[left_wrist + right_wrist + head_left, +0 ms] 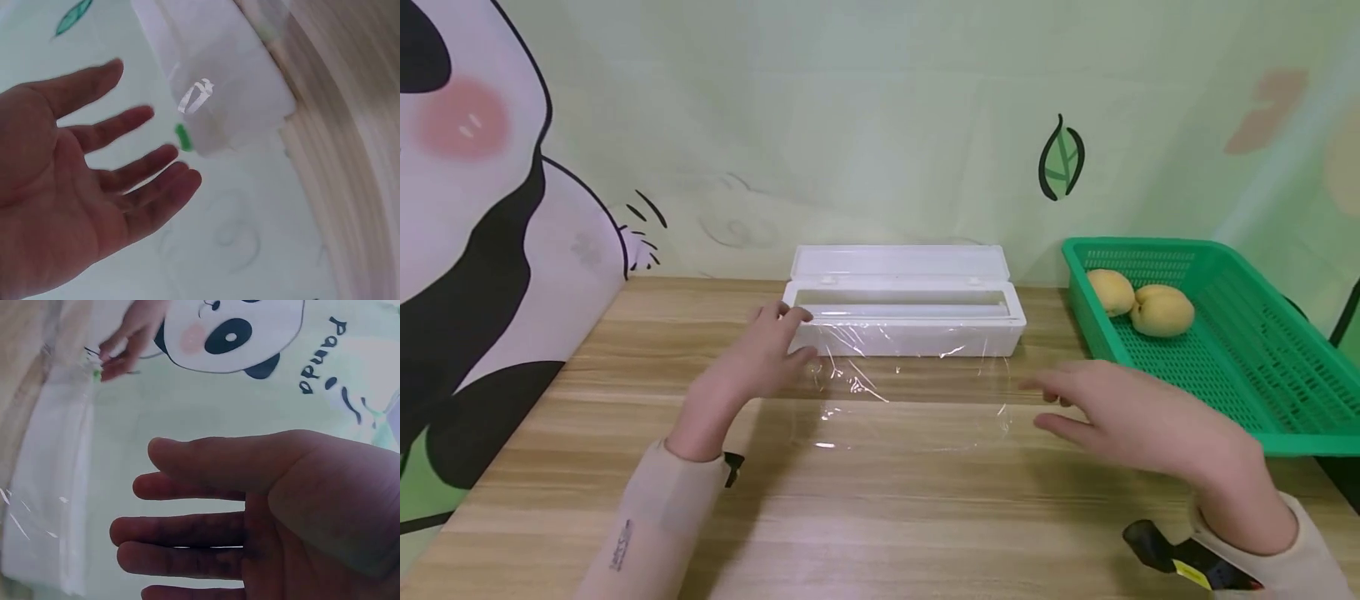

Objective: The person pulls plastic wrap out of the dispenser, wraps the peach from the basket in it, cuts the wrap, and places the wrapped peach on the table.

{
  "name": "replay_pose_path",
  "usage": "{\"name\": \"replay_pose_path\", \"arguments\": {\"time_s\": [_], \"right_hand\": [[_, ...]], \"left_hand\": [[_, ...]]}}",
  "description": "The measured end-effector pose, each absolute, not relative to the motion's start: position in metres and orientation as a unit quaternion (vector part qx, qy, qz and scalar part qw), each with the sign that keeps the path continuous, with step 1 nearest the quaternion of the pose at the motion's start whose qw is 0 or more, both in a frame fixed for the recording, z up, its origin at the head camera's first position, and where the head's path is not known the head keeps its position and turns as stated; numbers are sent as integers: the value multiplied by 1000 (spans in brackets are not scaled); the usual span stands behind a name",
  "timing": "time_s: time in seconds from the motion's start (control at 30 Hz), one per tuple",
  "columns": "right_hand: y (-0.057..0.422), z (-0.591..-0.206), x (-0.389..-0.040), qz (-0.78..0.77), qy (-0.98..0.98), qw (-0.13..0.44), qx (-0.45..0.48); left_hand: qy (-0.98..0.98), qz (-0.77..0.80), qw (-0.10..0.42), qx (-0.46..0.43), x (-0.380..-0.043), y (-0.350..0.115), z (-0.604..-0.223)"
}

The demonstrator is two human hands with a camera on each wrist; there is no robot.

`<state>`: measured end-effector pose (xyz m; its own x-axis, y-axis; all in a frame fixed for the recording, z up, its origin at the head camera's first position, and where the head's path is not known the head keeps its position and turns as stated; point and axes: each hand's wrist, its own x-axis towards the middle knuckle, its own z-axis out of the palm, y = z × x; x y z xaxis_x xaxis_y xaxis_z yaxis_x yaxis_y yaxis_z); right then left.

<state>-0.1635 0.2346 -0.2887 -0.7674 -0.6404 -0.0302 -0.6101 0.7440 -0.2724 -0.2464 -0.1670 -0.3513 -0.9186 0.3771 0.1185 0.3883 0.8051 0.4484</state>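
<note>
A long white plastic wrap dispenser box [917, 340] rests against the wall side of the table, lid [901, 263] raised, a roll [917, 311] visible inside. Clear plastic wrap [880, 400] hangs over its front and spreads flat on the wood. My left hand [767, 350] hovers by the box's left end, fingers apart and holding nothing; in the left wrist view a small green piece [183, 137] shows at the box's end. Right of the wrap, my right hand [1105, 408] is in the air, its fingers extended and nothing between them.
A green plastic basket [1262, 333] stands at the right with two yellow fruits [1162, 311] in its far left corner. Behind the table rises a pale green wall cloth [880, 142] printed with a panda. Wooden tabletop [880, 517] stretches in front of the wrap.
</note>
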Motion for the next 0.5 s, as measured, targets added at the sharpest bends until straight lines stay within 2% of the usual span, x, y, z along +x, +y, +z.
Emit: {"name": "replay_pose_path", "arguments": {"time_s": [0.2,0.5], "right_hand": [[257,-257,-175,-85,947,-3,-310],[295,-224,-228,-88,971,-1,-220]], "left_hand": [[-958,-251,-22,-138,-258,-175,-355],[-956,-259,-16,-136,-271,-179,-357]]}}
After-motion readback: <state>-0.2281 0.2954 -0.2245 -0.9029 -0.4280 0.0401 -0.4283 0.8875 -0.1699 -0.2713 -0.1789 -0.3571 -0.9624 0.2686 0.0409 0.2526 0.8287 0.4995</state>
